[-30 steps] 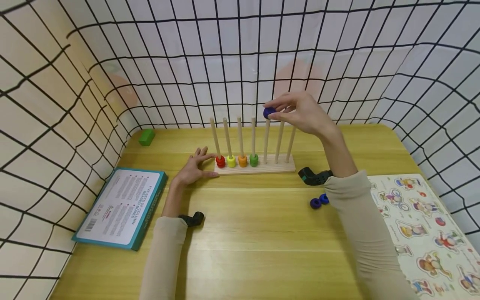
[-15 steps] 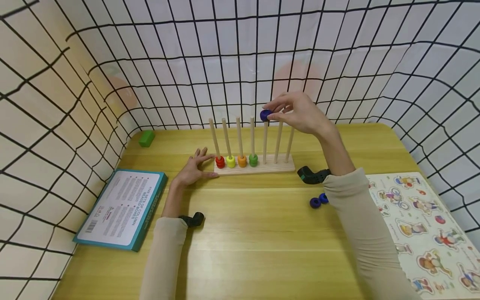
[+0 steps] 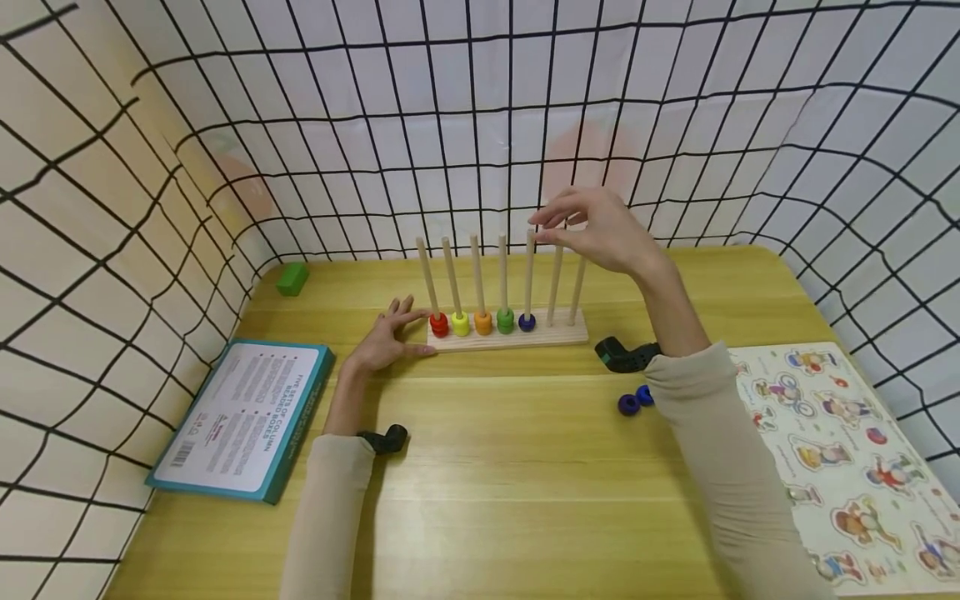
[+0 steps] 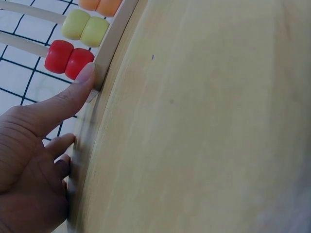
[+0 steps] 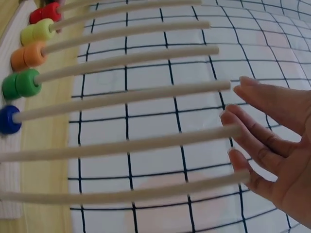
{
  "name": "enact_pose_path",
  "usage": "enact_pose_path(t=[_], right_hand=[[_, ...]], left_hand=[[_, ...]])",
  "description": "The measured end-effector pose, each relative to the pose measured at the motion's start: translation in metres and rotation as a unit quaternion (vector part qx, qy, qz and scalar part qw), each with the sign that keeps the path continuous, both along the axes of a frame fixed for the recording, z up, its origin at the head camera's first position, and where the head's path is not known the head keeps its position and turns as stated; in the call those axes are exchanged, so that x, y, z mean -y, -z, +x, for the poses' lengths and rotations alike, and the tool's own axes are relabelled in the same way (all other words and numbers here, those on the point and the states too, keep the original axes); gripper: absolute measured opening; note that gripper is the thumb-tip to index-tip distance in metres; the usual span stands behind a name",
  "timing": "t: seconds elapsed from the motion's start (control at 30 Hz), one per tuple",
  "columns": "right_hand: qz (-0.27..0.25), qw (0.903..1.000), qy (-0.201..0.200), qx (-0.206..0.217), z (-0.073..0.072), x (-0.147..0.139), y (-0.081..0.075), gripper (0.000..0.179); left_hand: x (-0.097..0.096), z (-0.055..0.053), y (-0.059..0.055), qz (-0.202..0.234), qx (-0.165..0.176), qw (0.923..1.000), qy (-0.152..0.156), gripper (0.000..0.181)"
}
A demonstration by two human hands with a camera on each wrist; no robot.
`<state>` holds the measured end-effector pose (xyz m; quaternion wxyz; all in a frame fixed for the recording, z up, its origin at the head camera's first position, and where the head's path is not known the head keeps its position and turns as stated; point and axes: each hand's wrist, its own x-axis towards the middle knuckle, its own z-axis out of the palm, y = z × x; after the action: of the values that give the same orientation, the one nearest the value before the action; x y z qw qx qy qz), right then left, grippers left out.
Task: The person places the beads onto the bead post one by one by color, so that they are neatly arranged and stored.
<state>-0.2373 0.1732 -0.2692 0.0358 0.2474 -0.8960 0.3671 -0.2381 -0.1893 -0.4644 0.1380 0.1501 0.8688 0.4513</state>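
A wooden peg stand (image 3: 547,335) with several upright rods stands at the back of the table. Red (image 3: 438,325), yellow (image 3: 461,323), orange (image 3: 483,322) and green (image 3: 506,321) beads sit in pairs at the feet of its left rods. One blue bead (image 5: 9,120) lies at the bottom of the rod right of the green pair. My right hand (image 3: 600,229) hovers at that rod's top, fingers apart and holding nothing. With thumb and fingers extended, my left hand (image 3: 384,337) touches the stand's left end; its thumb (image 4: 63,104) rests on the base edge by the red beads.
Two blue beads (image 3: 628,405) lie right of centre, near my right sleeve. A teal box (image 3: 232,417) is at left, a green block (image 3: 292,278) at back left. A picture sheet (image 3: 855,467) covers the right side. Black grid wall (image 3: 480,108) stands behind.
The blue bead has left my right fingers and dropped down the rod to the base. My right hand stays near the rod's top, its fingers now parted. The left hand has not moved.
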Motion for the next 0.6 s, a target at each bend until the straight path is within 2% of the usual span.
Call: enact_pose_path(t=[0.2, 0.33, 0.47, 0.6], right_hand=[[-0.024, 0.9985, 0.036, -0.034, 0.023, -0.028, -0.002, 0.027], [-0.039, 0.9961, 0.067, -0.042, 0.044, -0.047, 0.009, 0.026], [-0.007, 0.9973, 0.074, -0.002, 0.061, -0.068, 0.030, 0.027], [0.052, 0.9962, 0.011, 0.068, 0.071, -0.090, 0.054, 0.025]], left_hand=[[-0.001, 0.000, 0.000, -0.003, 0.003, 1.0000, 0.000, 0.073], [0.000, 0.000, -0.002, 0.002, 0.004, 1.0000, -0.002, 0.074], [0.000, 0.001, -0.003, -0.006, 0.001, 1.0000, -0.002, 0.075], [-0.001, 0.002, -0.003, -0.005, 0.002, 1.0000, 0.001, 0.074]])
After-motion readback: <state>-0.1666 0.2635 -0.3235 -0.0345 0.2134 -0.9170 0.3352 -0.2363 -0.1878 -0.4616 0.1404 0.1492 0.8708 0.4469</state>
